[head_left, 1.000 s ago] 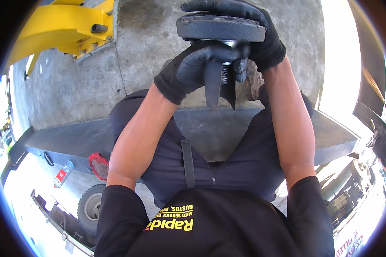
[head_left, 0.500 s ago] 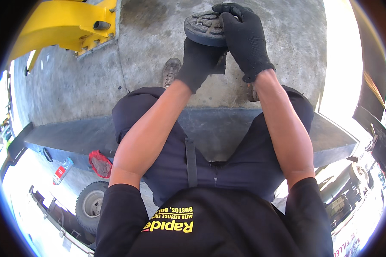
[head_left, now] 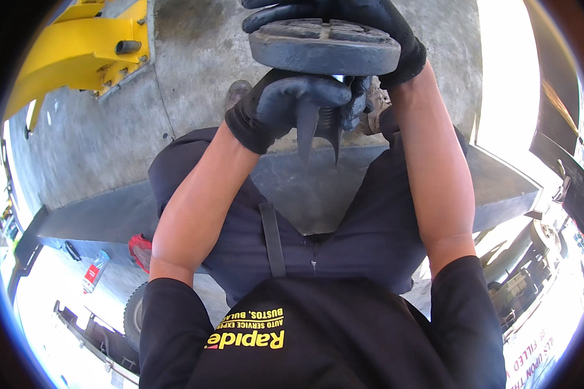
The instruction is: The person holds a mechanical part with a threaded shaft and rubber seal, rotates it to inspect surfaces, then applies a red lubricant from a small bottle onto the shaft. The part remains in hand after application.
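Note:
Held up in front of me is a thick, round, dark rubber lift pad (head_left: 324, 53), its grooved top face tilted away and its rim toward me. My left hand (head_left: 282, 104), in a black glove, is closed around the underside of the pad. Below the pad, part of a ridged, thread-like stem (head_left: 328, 118) shows between dark pointed pieces (head_left: 307, 129). My right hand (head_left: 396, 35), also gloved in black, reaches around the pad's far right side, its fingers stretching left behind the top face. The pad hides part of both hands.
I sit on a dark, low bench (head_left: 104, 207). A yellow steel frame with bolts (head_left: 91, 52) stands on the concrete floor (head_left: 195, 65) at far left. Behind the bench lie a bottle (head_left: 95, 271), a red cloth-like item (head_left: 140, 251) and a wheel (head_left: 134, 316).
The pad has come nearer and tilted so its rim faces me. My right hand has moved from its top right edge to behind it; the stem now shows underneath.

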The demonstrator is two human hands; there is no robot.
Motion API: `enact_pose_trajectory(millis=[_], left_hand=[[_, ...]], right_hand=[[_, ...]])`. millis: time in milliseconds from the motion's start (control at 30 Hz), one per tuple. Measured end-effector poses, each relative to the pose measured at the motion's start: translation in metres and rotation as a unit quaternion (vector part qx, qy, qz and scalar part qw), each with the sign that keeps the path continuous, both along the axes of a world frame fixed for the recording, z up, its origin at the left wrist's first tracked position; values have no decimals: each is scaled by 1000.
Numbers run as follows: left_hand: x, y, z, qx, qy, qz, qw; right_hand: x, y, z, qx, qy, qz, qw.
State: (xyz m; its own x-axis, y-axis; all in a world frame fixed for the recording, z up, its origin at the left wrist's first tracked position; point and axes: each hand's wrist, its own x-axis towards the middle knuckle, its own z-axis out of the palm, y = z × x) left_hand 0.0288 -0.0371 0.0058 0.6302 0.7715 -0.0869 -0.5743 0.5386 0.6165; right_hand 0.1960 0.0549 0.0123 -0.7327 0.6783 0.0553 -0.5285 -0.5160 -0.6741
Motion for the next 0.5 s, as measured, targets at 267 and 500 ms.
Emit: enact_pose_trajectory(millis=[267,500], left_hand=[[-5,12,-4,100,164,58,980],[-21,12,-28,264,446,145,843]], right_hand=[[-2,7,-13,-74,-69,-50,994],[-22,-2,-11,-18,-224,-231,947]])
